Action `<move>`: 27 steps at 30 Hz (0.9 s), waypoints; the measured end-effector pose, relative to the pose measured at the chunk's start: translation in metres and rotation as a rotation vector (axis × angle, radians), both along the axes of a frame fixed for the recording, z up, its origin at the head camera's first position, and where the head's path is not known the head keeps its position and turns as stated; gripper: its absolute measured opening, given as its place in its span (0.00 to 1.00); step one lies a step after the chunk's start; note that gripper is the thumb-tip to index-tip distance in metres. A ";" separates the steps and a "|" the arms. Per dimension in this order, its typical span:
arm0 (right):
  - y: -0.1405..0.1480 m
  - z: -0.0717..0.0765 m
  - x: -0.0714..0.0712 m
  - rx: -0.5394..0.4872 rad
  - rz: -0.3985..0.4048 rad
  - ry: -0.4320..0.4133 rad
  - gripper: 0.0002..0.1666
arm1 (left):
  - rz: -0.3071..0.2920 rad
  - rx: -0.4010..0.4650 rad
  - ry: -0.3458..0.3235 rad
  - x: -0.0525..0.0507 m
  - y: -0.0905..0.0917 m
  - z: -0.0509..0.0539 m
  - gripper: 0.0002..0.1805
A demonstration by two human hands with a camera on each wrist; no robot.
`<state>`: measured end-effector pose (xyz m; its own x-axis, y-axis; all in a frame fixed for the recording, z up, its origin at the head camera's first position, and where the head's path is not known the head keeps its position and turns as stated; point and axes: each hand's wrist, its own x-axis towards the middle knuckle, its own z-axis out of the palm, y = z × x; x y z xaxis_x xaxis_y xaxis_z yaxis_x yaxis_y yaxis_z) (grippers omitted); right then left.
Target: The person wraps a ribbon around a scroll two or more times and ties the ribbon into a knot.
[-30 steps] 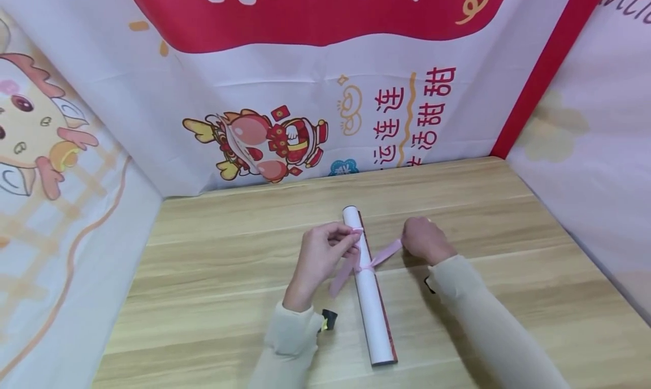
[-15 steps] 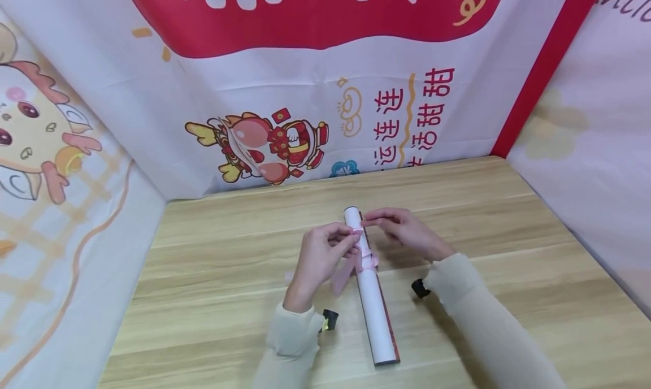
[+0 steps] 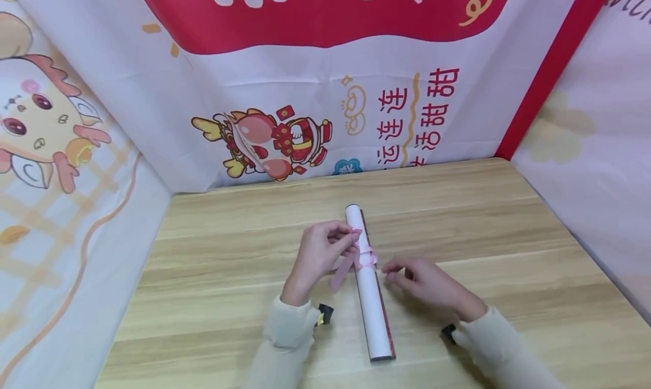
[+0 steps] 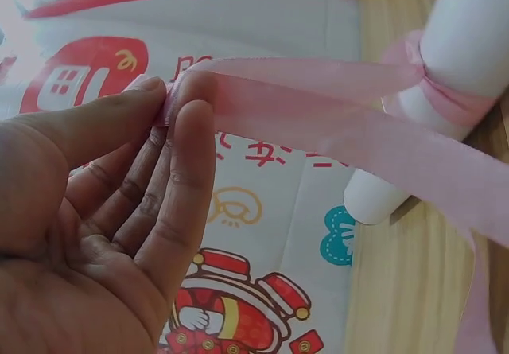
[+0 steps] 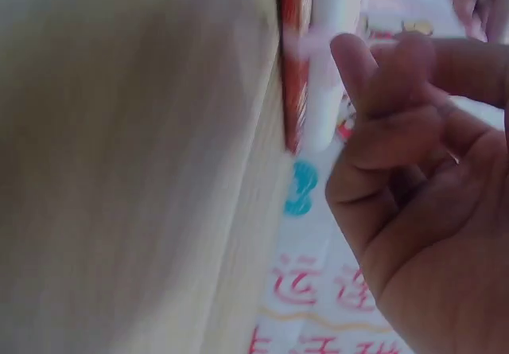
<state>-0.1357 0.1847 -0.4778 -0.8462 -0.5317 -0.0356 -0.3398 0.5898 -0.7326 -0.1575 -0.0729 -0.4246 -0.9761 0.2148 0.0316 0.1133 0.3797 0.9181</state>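
Fingers of the left hand (image 3: 317, 253) pinch, I think to keep its shape, a loop of pale pink satin ribbon (image 4: 330, 123), which wraps the white rolled paper tube (image 3: 373, 315) at lower centre. At lower right, the right hand (image 3: 432, 284) bends its fingers; whether they pinch, I cannot tell.
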 end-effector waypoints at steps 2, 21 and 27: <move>-0.007 0.003 0.012 -0.011 0.063 -0.001 0.13 | -0.029 -0.047 0.002 0.000 -0.002 0.003 0.07; -0.137 0.017 0.050 0.519 0.341 0.185 0.48 | -0.437 -0.237 -0.063 -0.043 -0.036 -0.002 0.05; -0.155 0.026 0.040 0.610 0.338 0.153 0.45 | -0.421 -0.231 -0.075 -0.039 -0.035 -0.003 0.04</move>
<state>-0.0962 0.0299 -0.4519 -0.6581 -0.6887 -0.3042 -0.6489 0.7238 -0.2348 -0.1961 -0.1082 -0.4271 -0.8009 0.5843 -0.1307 0.2370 0.5098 0.8270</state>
